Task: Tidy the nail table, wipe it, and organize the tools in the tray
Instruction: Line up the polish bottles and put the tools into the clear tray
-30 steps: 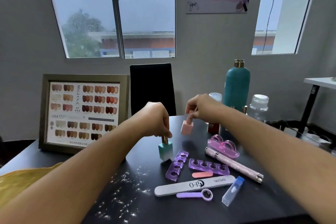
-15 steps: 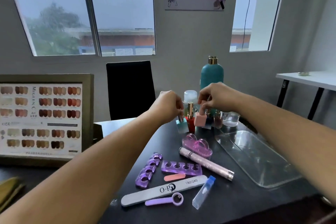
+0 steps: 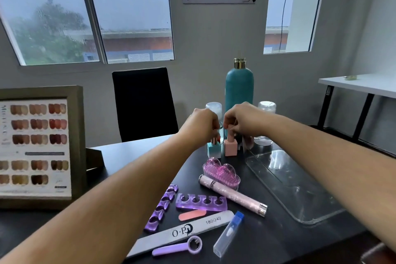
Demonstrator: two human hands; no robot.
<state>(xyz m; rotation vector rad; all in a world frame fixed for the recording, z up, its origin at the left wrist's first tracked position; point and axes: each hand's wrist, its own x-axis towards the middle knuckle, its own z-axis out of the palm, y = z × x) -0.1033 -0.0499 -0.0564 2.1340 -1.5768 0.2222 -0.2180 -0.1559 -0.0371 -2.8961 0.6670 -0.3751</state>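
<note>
- Nearest us, at the lower centre of the frame, small tools lie loose on the dark table (image 3: pixel 128 156): a purple ring-ended tool (image 3: pixel 177 247), a long grey nail file (image 3: pixel 184 230), a clear case with a blue cap (image 3: pixel 228 234) and a short pink file (image 3: pixel 192 215).
- Just above them lie two purple toe separators (image 3: pixel 201 202). A pink pen-shaped tool (image 3: pixel 232 195) lies slantwise, with a pink brush (image 3: pixel 220 172) touching its far end.
- The clear tray (image 3: pixel 304 195) sits right of centre, just beside this scatter. Every tool lies outside it, so we judge the sorting not yet begun.
- At the centre our left hand (image 3: pixel 201 126) pinches the cap of a teal polish bottle (image 3: pixel 213 149), and our right hand (image 3: pixel 242 120) pinches the cap of a pink polish bottle (image 3: pixel 231 147).
- Both bottles stand upright, side by side, and seem to rest on the table. Gripping the caps keeps them upright. We judge we are grouping them at the back to free the surface for wiping.
- Behind the hands stand a tall teal bottle (image 3: pixel 239 90) and two clear jars (image 3: pixel 266 107), the group these bottles join.
- Farther off, a framed colour chart (image 3: pixel 36 146) leans at the left edge and a black chair (image 3: pixel 143 103) stands behind the table.
</note>
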